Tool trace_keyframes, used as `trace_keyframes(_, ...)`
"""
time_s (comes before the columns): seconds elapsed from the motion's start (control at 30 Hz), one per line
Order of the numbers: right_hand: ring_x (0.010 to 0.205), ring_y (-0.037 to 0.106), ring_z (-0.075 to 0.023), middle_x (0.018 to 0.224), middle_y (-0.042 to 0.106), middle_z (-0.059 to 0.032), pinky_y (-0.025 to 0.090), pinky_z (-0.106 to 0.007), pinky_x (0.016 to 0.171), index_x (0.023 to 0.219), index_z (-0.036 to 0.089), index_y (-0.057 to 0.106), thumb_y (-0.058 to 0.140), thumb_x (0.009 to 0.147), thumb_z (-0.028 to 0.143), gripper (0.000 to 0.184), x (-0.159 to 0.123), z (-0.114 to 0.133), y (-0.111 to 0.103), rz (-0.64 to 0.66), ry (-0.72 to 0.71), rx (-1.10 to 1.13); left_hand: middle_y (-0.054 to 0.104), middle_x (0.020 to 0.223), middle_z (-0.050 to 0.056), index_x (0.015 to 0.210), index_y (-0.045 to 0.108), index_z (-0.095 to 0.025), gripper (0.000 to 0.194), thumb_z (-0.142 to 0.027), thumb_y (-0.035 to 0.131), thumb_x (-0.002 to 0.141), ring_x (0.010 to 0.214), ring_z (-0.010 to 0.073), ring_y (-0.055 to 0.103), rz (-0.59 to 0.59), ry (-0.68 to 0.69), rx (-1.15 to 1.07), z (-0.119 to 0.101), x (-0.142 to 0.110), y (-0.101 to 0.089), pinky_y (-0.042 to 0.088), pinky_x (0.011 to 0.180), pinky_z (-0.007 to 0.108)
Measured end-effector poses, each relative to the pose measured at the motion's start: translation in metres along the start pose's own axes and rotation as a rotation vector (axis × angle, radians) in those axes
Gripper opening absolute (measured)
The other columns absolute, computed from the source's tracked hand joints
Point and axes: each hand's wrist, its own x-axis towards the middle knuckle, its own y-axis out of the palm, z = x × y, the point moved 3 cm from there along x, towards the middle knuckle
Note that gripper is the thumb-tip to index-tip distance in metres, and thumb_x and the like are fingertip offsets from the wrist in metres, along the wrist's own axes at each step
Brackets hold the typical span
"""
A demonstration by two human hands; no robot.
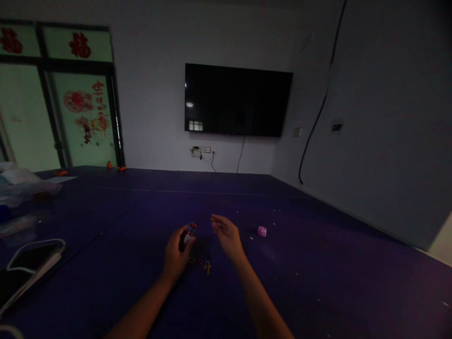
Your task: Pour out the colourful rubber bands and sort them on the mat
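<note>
My left hand point(176, 254) is closed around a small dark container point(189, 233) with red and pale patches, held a little above the purple floor point(141, 226). Its contents are too dark to make out. Just to the right of it, my right hand point(226, 233) is raised, fingers loosely bent with a gap between fingertips and thumb. I see nothing between them. Below and between the hands lie small rubber bands point(207, 267), yellow and reddish loops. A crumpled pink lump point(262, 231) rests on the floor to the right of my right hand.
White-edged dark items point(33, 263) lie at the left, with clear plastic bags and boxes point(26, 186) behind them. Small orange objects point(122, 168) sit by the glass door point(81, 117). A television point(238, 101) hangs on the far wall. White scraps dot the floor.
</note>
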Motion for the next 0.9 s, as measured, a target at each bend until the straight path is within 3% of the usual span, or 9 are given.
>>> trace_keyframes(0.07,0.081,0.064,-0.02,0.092,0.069,-0.0077,0.05,-0.031,0.073,0.099,0.019,0.069,0.068,0.071,0.035,0.032,-0.004,-0.008,-0.003,0.151,0.044,-0.282,0.065,0.105,0.011,0.113,0.057,-0.018,0.039,-0.045,0.053,0.085,0.096,0.0262,0.063,-0.059,-0.038,0.008,0.003,0.003,-0.002,0.05,0.083,0.042)
trace_keyframes(0.2,0.085,0.063,-0.023,0.094,0.068,-0.0051,0.048,-0.029,0.074,0.095,0.02,0.071,0.087,0.033,0.027,0.064,-0.023,-0.029,-0.003,0.503,0.127,-0.557,0.064,0.105,0.012,0.114,0.056,-0.017,0.039,-0.044,0.053,0.086,0.096,0.0256,0.062,-0.136,-0.102,-0.006,0.011,0.009,-0.004,0.05,0.083,0.041)
trace_keyframes(0.27,0.087,0.062,-0.0238,0.093,0.068,-0.0041,0.047,-0.028,0.074,0.09,0.021,0.073,0.087,0.026,0.022,0.066,-0.03,-0.037,0.0,0.543,0.139,-0.614,0.064,0.104,0.012,0.114,0.056,-0.017,0.039,-0.044,0.053,0.086,0.095,0.0251,0.062,-0.151,-0.121,-0.011,0.014,0.011,-0.003,0.05,0.083,0.04)
trace_keyframes(0.53,0.06,0.062,-0.0148,0.068,0.069,0.0016,0.04,-0.02,0.051,0.074,0.021,0.074,0.082,0.042,0.011,0.035,-0.029,-0.05,0.034,0.522,0.148,-0.575,0.065,0.102,0.013,0.111,0.058,-0.016,0.04,-0.046,0.053,0.086,0.095,0.0259,0.062,-0.144,-0.056,0.03,0.015,0.009,0.003,0.049,0.084,0.041)
trace_keyframes(0.7,0.061,0.064,-0.0146,0.067,0.07,0.0005,0.041,-0.019,0.052,0.07,0.022,0.073,0.074,0.056,0.007,0.02,-0.03,-0.05,0.047,0.539,0.134,-0.596,0.065,0.102,0.012,0.112,0.058,-0.017,0.038,-0.045,0.052,0.086,0.093,0.0252,0.063,-0.126,-0.028,0.026,0.013,0.009,0.006,0.05,0.083,0.04)
trace_keyframes(0.9,0.073,0.064,-0.0163,0.076,0.07,-0.005,0.043,-0.022,0.065,0.07,0.018,0.07,0.056,0.065,-0.001,0.024,-0.036,-0.048,0.061,0.573,0.083,-0.673,0.066,0.101,0.012,0.111,0.058,-0.017,0.038,-0.045,0.053,0.085,0.091,0.0254,0.064,-0.124,-0.025,0.04,0.016,0.01,0.007,0.05,0.081,0.041)
